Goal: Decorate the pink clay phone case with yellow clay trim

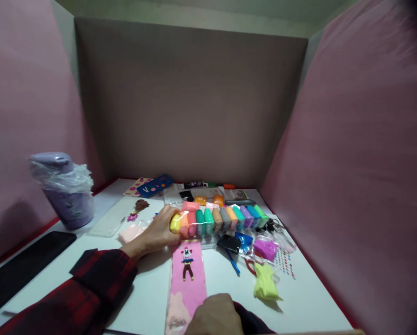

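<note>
My left hand point(161, 228) is closed round the left end of a long clear pack of coloured modelling clay point(217, 221), by the yellow piece. The pack lies crosswise on the table, its colours running from yellow to green. Below it lies a pink strip point(191, 288) with a small clay figure point(187, 265) in a white face, blue collar and brown trousers. Pale pink patches mark the strip's lower end. At the bottom edge, my right hand point(217, 316) is curled beside that end; its fingertips are hidden, and I cannot make out what they hold.
A purple tumbler point(69, 204) wrapped in plastic stands at left, near a black phone-like slab point(30, 260). Bagged clay in black point(229, 243), magenta point(265, 249) and yellow point(266, 283) lies at right. A blue phone case point(155, 186) lies behind. Pink walls flank the table.
</note>
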Demonstrator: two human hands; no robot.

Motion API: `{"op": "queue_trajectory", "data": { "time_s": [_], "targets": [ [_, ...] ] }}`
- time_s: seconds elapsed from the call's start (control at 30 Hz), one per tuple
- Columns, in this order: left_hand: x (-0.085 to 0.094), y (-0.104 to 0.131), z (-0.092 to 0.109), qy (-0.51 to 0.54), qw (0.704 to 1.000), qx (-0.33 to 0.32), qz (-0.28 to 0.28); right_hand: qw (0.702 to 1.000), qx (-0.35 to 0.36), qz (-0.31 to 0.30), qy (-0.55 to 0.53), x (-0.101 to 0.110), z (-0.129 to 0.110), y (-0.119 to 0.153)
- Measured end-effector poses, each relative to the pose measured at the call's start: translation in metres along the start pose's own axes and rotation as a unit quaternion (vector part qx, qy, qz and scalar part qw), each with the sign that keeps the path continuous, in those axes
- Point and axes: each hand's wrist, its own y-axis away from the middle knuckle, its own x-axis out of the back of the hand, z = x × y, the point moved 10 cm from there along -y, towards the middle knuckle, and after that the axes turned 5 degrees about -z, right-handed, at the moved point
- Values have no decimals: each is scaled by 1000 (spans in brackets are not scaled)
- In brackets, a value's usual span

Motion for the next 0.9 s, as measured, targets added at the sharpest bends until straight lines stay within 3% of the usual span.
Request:
{"op": "queue_trajectory", "data": {
  "time_s": [0.27,0.43,0.7,0.83,0.9],
  "targets": [
    [11,4,16,-8,998,-48,45,998,12,62,13,34,-26,-16],
    [17,9,22,14,994,-71,76,994,20,105,31,40,-29,-13],
    [30,14,24,21,990,-61,124,997,15,67,21,26,-21,-13],
    [57,9,32,-22,984,-69,161,999,17,27,18,5,-10,-9],
    [76,1,36,-35,980,-75,181,997,11,54,49,2,-3,-3]
  ]
}}
